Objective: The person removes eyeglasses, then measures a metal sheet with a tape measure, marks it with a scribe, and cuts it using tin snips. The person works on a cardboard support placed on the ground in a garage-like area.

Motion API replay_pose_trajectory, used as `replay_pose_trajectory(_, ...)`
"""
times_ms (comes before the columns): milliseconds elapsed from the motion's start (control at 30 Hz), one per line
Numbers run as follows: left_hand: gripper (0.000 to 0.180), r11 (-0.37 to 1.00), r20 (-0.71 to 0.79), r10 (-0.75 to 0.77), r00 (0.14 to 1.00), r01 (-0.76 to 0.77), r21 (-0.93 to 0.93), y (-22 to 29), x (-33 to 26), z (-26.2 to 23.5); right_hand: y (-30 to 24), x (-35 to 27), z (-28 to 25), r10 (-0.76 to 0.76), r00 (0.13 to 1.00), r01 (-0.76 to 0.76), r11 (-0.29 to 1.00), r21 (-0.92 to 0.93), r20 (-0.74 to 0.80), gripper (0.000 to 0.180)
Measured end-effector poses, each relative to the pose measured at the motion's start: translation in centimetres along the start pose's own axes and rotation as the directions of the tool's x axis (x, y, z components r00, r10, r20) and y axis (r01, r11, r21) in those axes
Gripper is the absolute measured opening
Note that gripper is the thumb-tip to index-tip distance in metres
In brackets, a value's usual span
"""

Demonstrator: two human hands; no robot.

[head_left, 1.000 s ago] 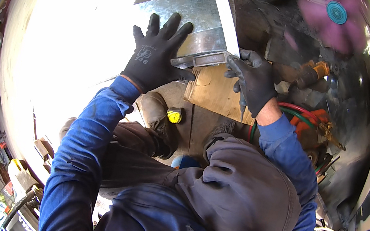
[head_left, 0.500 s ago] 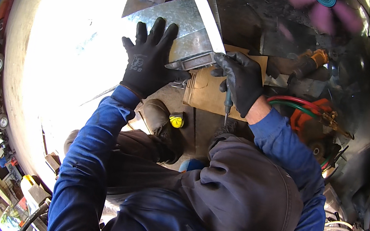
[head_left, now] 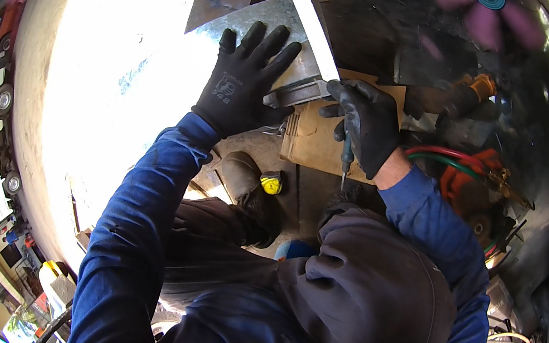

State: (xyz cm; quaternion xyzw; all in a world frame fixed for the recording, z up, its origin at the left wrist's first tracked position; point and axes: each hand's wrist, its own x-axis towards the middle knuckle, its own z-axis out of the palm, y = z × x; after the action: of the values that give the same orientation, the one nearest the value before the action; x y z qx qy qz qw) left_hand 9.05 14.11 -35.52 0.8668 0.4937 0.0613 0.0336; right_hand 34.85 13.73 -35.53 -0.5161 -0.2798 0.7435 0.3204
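Observation:
My left hand (head_left: pixel 239 89), in a black glove, lies spread on a grey metal sheet (head_left: pixel 265 16), palm down. Its thumb rests by the left end of the dark, slotted stock of a metal square (head_left: pixel 313 33). The square's bright blade slants across the sheet, away from me and to the left. My right hand (head_left: pixel 372 124), gloved too, is closed around a thin tool like a screwdriver or scriber (head_left: pixel 348 153), its teal handle below the fingers and its slim tip towards me. Index finger and thumb of this hand are at the square's corner, where blade and stock meet.
Brown cardboard (head_left: pixel 309 137) lies under the sheet's near edge. A yellow tape measure (head_left: pixel 272 183) is beside my boot (head_left: pixel 240 174). To the right are an orange power tool (head_left: pixel 473 92), red and green hoses (head_left: pixel 440 156) and, farther off, a pink-bladed fan (head_left: pixel 485 21).
My left hand has slid right and a little forward over the sheet, nearer the blade. My right hand keeps its grip and place at the square's corner. The whole view has shifted slightly.

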Motion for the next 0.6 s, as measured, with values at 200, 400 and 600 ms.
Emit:
replay_pose_trajectory(200,0.1,1.0,-0.01,0.027,1.0,-0.027,0.008,-0.2,-0.4,0.0,0.7,0.6,-0.7,0.042,0.998,-0.04,0.998,-0.04,0.041,0.034)
replay_pose_trajectory(400,0.095,1.0,-0.007,0.028,1.0,-0.028,0.004,-0.1,-0.3,-0.4,0.9,1.1,-0.6,0.04,0.998,-0.039,0.999,-0.034,0.046,0.034)
replay_pose_trajectory(600,0.088,0.999,-0.032,0.043,0.999,-0.043,-0.005,0.3,0.2,-0.9,0.7,1.3,-0.2,0.03,0.998,-0.025,0.996,-0.091,0.049,0.033)
